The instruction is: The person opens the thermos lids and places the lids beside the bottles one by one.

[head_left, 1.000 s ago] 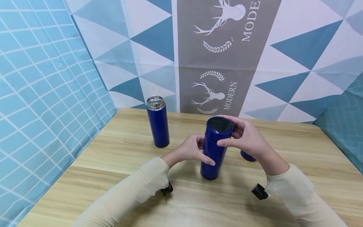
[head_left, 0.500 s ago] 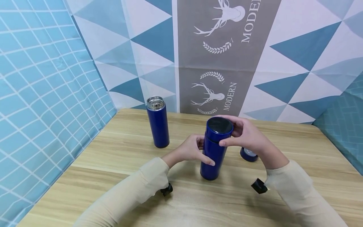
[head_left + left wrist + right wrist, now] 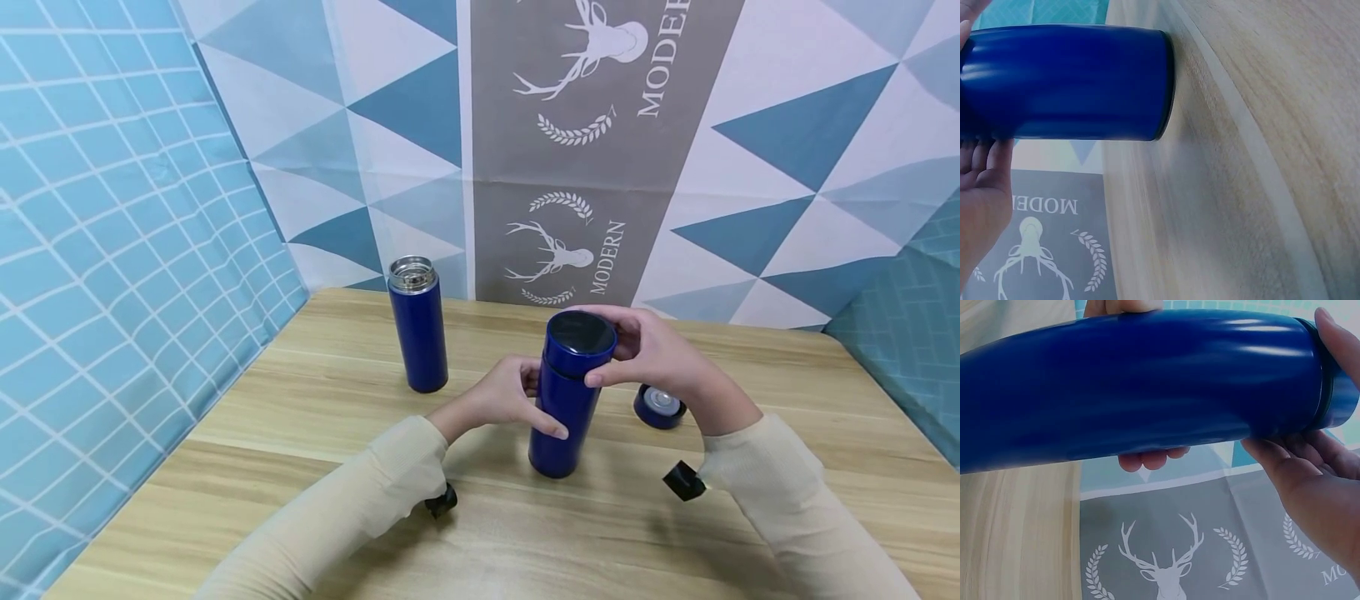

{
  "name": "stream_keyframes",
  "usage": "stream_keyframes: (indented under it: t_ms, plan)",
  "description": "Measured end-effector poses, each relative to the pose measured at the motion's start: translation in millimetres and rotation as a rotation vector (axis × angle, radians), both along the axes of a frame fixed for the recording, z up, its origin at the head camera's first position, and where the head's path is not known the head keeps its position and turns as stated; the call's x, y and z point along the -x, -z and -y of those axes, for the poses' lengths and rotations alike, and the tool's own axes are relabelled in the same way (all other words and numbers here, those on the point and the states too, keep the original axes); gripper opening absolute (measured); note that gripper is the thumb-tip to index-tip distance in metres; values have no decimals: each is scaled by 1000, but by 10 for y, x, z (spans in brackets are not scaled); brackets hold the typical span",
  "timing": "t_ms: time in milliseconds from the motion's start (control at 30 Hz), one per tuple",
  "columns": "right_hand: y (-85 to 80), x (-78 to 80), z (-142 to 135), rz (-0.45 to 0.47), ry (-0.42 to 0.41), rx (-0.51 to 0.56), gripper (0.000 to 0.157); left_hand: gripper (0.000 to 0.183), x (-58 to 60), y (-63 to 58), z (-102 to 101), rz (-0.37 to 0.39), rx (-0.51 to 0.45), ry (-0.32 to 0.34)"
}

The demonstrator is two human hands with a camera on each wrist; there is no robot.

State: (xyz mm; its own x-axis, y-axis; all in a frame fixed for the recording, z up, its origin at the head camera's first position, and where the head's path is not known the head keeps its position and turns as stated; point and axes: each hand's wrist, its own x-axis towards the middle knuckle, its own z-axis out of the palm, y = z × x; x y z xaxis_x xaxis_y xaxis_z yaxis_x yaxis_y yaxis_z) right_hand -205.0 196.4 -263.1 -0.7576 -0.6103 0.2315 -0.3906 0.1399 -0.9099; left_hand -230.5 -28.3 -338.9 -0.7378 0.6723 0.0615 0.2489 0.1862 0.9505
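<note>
A blue thermos bottle (image 3: 564,417) stands upright on the table, its black-topped blue lid (image 3: 581,333) seated on the rim. My left hand (image 3: 504,396) grips the body from the left, thumb across the front. Around the lid curl the fingers and thumb of my right hand (image 3: 652,354); in the right wrist view a dark line (image 3: 1330,381) shows where lid and body meet. A second blue bottle (image 3: 422,337) stands at the back left, its steel mouth uncovered. Behind my right wrist lies another lid (image 3: 660,407), its pale inner side up.
The wooden table (image 3: 315,442) meets a patterned cloth wall (image 3: 555,167) at the back and a blue tiled sheet (image 3: 97,250) on the left. Black wrist cameras (image 3: 684,481) hang below both sleeves.
My right thumb has slid slightly right round the lid, and the right wrist has turned and risen a little, uncovering the loose lid behind it. The left hand stays in place.
</note>
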Motion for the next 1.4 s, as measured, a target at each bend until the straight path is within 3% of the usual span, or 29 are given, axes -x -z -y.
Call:
stream_keyframes:
  t_ms: [533,867,1133,1267,1400]
  plan:
    - [71,178,-65,18,-194,58,64,57,-12,-6,5,-1,1,-6]
    - [154,281,-60,69,-347,153,64,56,-4,8,1,-6,8,-11]
    - [169,321,-34,75,-412,183,65,57,-12,-6,2,-2,7,-7]
    - [171,315,-21,12,-443,164,71,57,-14,-3,2,3,10,-18]
    - [165,245,-10,-67,-366,127,77,56,-15,-4,3,4,20,-29]
